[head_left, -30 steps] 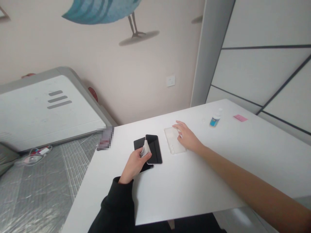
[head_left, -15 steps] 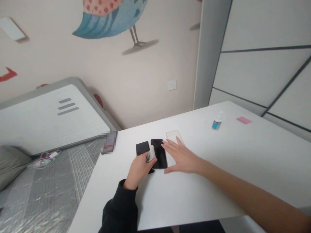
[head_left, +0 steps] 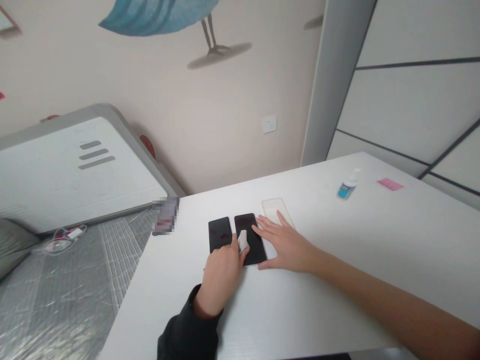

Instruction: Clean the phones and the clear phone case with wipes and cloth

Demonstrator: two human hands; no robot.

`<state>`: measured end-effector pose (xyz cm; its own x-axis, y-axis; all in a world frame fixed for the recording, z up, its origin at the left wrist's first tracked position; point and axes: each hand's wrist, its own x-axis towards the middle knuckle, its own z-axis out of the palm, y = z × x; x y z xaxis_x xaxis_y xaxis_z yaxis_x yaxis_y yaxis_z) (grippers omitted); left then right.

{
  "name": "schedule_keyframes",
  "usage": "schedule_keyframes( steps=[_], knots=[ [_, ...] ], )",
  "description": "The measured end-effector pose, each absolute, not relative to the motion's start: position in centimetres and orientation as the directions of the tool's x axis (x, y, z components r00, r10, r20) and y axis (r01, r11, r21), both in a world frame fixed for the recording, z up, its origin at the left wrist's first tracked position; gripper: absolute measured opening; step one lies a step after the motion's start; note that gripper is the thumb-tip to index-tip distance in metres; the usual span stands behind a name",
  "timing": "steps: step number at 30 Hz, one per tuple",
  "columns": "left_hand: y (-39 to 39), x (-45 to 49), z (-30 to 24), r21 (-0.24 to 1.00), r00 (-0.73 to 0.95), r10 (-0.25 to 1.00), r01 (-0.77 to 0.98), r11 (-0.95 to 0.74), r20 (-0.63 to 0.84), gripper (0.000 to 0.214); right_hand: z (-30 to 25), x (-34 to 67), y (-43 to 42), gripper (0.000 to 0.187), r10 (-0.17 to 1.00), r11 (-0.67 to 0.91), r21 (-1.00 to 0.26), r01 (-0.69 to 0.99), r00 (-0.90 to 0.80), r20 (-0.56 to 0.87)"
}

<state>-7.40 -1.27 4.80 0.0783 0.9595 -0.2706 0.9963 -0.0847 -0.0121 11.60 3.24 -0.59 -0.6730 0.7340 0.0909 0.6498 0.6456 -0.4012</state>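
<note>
L hand (head_left: 222,272) comes in from btm edge, black sleeve (head_left: 191,327) at the wrist, back of hand up, fingers pointing away from wearer; index stretched fwd, thumb out to its R, other fingers curled under & mostly hidden; grip is a pinch, thumb & index nearly closed w/ a white wad (head_left: 243,241) between them, cloth or tissue, can't tell which; wad sits on the dark screen of the R phone (head_left: 258,248), near its L edge, so the phone is under the wad & the thumb side of the grip; R hand (head_left: 288,246) comes in from lower R on a bare forearm (head_left: 375,290), palm down, fingers fanned wide, nothing held; its index tip is at the phone's R edge, thumb near the lower R corner; light contact or just above, can't tell; L phone (head_left: 219,232) lies just beside, to the L, screen dark, lower part hidden by L hand; clear case (head_left: 275,206) lies behind R hand, partly covered by its fingers; all on the white table (head_left: 300,310); bottle (head_left: 347,190) w/ blue label stands farther R, well apart, pink slip (head_left: 390,184) flat past it.
</note>
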Motion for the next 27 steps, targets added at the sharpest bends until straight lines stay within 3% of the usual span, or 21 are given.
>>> schedule_keyframes(
  steps=[12,17,20,22,24,27],
  knots=[
    [-1.5,-7.6,4.7,-0.096,0.165,0.933,0.974,-0.205,-0.319,0.055,-0.6,11.6,3.0,0.107,0.76,0.581,-0.484,0.654,-0.649,0.035],
    [-1.6,-7.5,4.6,-0.033,0.14,0.945,0.987,-0.156,-0.297,0.053,-0.3,11.5,3.2,0.118,0.764,0.569,-0.492,0.659,-0.645,0.021],
    [-1.9,-8.2,5.0,0.005,0.128,0.958,0.991,-0.131,-0.255,0.052,0.1,11.7,3.4,0.123,0.759,0.586,-0.518,0.623,-0.645,0.084],
    [-2.1,-8.9,5.5,0.131,0.107,0.981,0.988,-0.086,-0.159,0.049,0.5,11.7,3.3,0.113,0.752,0.607,-0.572,0.552,-0.632,0.187],
    [-1.9,-9.3,6.0,0.396,0.097,0.995,0.915,-0.084,-0.013,0.047,1.0,11.7,3.1,0.096,0.745,0.6,-0.684,0.415,-0.601,0.289],
    [-0.7,-8.8,6.6,0.758,0.144,0.982,0.625,-0.186,0.122,0.046,1.2,11.4,2.8,0.078,0.784,0.405,-0.913,0.051,-0.533,0.318]
  ],
)
